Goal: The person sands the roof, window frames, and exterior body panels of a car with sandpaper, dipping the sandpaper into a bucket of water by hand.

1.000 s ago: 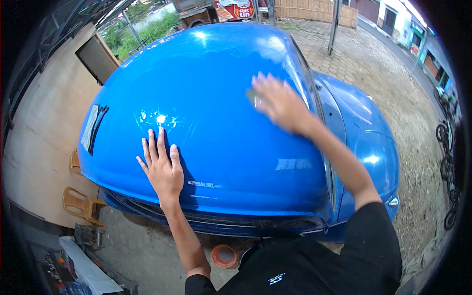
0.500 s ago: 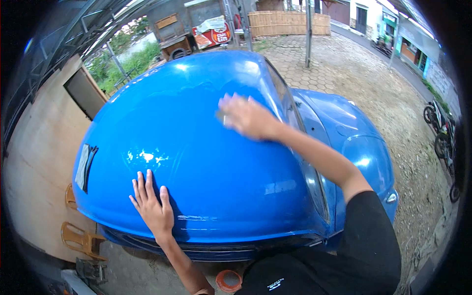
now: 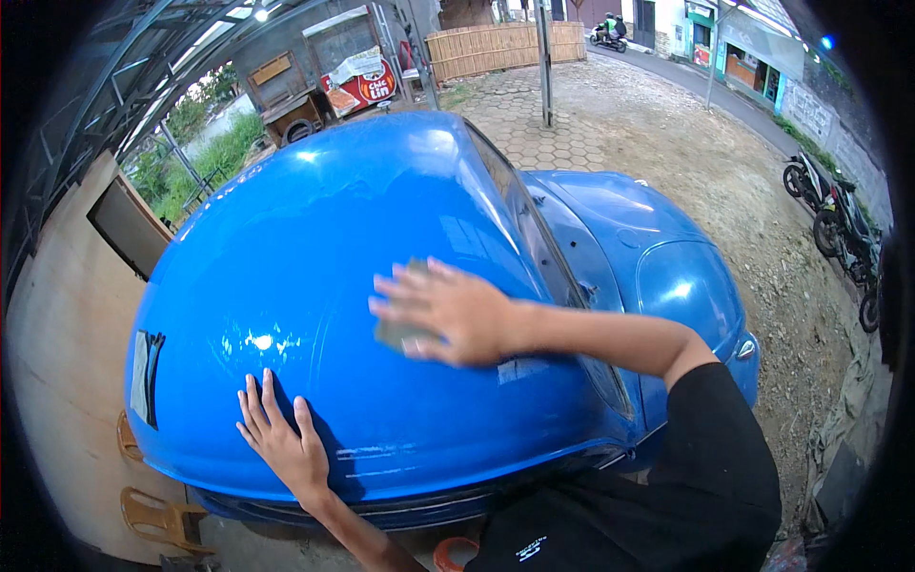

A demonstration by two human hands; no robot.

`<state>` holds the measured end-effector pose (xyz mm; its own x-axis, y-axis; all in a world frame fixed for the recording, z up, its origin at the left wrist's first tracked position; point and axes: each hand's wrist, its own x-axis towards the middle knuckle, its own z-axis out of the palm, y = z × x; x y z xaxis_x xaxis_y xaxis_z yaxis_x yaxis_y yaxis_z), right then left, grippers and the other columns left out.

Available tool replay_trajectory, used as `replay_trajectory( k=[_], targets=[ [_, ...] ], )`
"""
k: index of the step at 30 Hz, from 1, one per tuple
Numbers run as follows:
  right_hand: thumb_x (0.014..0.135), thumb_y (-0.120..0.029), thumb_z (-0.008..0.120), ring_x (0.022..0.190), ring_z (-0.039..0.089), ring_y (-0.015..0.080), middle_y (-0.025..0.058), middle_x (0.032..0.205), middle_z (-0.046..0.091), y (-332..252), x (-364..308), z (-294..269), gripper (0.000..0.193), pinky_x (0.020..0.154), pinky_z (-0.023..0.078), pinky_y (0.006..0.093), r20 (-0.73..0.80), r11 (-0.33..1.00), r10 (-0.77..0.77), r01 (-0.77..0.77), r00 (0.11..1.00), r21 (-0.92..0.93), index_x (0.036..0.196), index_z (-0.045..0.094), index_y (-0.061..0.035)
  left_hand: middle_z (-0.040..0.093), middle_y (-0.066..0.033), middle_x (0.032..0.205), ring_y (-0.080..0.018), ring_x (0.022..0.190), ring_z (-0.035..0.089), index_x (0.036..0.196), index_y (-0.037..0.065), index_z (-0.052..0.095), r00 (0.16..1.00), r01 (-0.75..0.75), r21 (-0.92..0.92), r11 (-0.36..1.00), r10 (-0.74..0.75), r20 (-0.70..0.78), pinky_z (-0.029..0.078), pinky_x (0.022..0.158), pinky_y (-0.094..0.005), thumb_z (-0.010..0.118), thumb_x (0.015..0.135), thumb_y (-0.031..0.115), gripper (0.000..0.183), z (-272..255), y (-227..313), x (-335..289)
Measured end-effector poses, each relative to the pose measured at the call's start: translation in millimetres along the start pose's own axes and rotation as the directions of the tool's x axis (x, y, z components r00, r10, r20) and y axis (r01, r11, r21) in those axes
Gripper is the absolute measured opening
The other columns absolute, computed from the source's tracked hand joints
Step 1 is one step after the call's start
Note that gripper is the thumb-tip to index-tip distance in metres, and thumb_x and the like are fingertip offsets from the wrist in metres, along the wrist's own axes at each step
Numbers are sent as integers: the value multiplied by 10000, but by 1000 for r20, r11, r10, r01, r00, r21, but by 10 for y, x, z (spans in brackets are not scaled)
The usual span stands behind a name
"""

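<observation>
A blue rounded car roof fills the middle, its surface shiny and wet-looking in places. My left hand lies flat on the roof's near left part, fingers spread, with nothing in it. Farther right, my right hand presses a thin grey-green pad against the roof; motion blurs its fingers. Edges of the pad stick out beyond the fingers, while the rest is hidden under the palm. At the roof's left edge lies a folded grey and black strip.
To the right are the windscreen and blue bonnet. Orange-brown plastic chairs stand by the left wall. An orange-rimmed bucket sits below me, partly hidden. Parked motorbikes line the far right; a rider passes on the road.
My right hand has swept toward me across the roof with the pad. My left hand stays flat on the roof. The view has shifted slightly, and a motorbike rider has appeared on the road.
</observation>
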<state>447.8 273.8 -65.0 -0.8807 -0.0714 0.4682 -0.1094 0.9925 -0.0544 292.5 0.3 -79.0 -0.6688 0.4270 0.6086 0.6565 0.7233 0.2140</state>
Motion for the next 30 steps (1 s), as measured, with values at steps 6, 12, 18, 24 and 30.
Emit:
replay_trajectory(
  k=[6,12,18,24,30],
  targets=[
    [1015,-552,311,1509,183,339,132,1626,240,651,1243,309,675,1215,117,542,48,950,308,-304,950,-74,1560,281,-155,409,-91,1544,-314,1458,309,1450,183,488,998,-48,-28,998,47,-37,140,1193,-565,505,989,386,504,52,50,54],
    [1018,-543,328,1495,222,359,148,1614,262,-336,831,346,653,1207,144,562,39,988,-142,144,989,-49,1545,325,-158,387,-122,1551,-324,1460,302,1467,167,466,998,48,-151,987,-53,-29,184,1202,-489,473,1022,374,491,8,-180,207],
    [1032,-563,260,1504,185,363,117,1632,223,434,2020,387,645,1203,155,572,128,990,138,-137,982,-12,1541,326,-173,351,-122,1578,-320,1476,274,1488,146,432,991,35,19,999,-37,128,172,1201,-523,415,1029,425,537,49,-689,1043],
    [1010,-580,277,1497,228,341,141,1620,251,-586,2182,765,666,1216,143,530,132,951,-308,310,942,10,1537,345,-178,410,-101,1547,-297,1459,320,1473,176,463,980,199,-13,980,-199,-23,205,1196,-511,406,1021,335,482,304,-973,1029],
    [1040,-514,269,1490,233,356,108,1616,274,-34,3022,626,559,1192,183,585,261,964,-243,262,934,-39,1517,386,-249,372,-89,1574,-306,1479,279,1489,189,444,850,523,40,851,-518,-95,175,1204,-517,367,1030,318,484,20,-1236,950]
  ],
)
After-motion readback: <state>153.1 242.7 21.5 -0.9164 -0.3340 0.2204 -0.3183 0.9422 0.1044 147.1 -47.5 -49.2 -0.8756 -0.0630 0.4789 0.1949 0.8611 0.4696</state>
